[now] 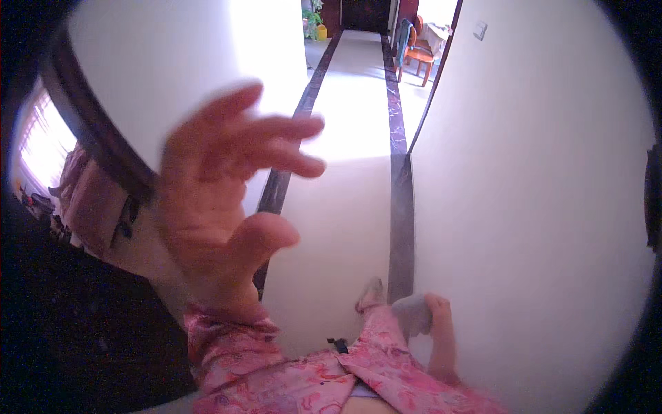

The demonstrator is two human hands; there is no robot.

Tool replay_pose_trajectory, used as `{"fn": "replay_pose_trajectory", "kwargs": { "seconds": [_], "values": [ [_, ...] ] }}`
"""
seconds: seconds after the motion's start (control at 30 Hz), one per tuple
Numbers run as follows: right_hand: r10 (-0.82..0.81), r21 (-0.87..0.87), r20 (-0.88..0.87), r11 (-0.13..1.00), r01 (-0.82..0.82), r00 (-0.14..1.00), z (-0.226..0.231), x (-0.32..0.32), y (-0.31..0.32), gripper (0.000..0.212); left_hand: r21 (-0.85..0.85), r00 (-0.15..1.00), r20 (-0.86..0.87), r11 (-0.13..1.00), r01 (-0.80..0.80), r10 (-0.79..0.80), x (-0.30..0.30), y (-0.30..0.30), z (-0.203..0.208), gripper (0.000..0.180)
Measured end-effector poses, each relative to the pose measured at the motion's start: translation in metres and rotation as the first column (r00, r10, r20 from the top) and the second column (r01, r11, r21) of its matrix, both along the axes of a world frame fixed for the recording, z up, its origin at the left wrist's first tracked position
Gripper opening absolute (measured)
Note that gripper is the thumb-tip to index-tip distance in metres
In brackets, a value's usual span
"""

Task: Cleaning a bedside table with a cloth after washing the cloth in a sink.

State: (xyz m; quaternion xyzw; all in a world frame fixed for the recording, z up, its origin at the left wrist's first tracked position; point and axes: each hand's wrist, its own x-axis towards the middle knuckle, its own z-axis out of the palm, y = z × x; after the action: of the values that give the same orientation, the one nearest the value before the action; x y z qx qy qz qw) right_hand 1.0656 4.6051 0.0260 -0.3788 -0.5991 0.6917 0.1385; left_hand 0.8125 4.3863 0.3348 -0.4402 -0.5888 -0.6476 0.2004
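My left hand is raised large in front of me, fingers spread and curved, thumb held apart. Nothing is in it, and it touches nothing that I can see. Low on the right, close to my leg, my right hand grips a soft-looking grey bundle, probably a cloth; blur hides its exact kind. Pink patterned sleeves and trousers cover my left forearm and legs. Below, one foot shows on the pale floor.
A hallway floor with dark marble borders runs to a dark door. A white wall with a light switch stands close on the right. Farther off are an orange wooden chair and a potted plant. A dark doorframe is left.
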Motion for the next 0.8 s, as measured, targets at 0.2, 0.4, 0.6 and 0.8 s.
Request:
{"fn": "replay_pose_trajectory", "kwargs": {
  "seconds": [0.2, 0.4, 0.6, 0.8],
  "values": [
    [-0.147, -0.155, -0.012, 0.977, 0.143, 0.989, 0.004, -0.169, 0.147, 0.030, -0.092, 0.741, -0.671, 0.988, -0.126, 0.032, -0.151, 0.132, 0.052, 0.084],
    [0.009, 0.326, -0.289, 0.941, 0.090, 0.957, 0.087, -0.379, 0.309, 0.005, -0.058, 0.740, -0.662, 0.976, -0.211, 0.120, -0.354, 0.198, 0.067, 0.084],
    [0.254, 0.759, -0.627, 0.413, 0.503, 0.737, 0.193, -0.545, 0.412, 0.012, -0.037, 0.746, -0.642, 0.963, -0.265, 0.180, -0.495, 0.218, 0.040, 0.084],
    [0.584, 0.736, -0.577, 0.069, 0.674, 0.571, 0.300, -0.666, 0.421, 0.048, -0.008, 0.740, -0.639, 0.961, -0.278, 0.209, -0.643, 0.294, 0.003, 0.084]
  ]
}}
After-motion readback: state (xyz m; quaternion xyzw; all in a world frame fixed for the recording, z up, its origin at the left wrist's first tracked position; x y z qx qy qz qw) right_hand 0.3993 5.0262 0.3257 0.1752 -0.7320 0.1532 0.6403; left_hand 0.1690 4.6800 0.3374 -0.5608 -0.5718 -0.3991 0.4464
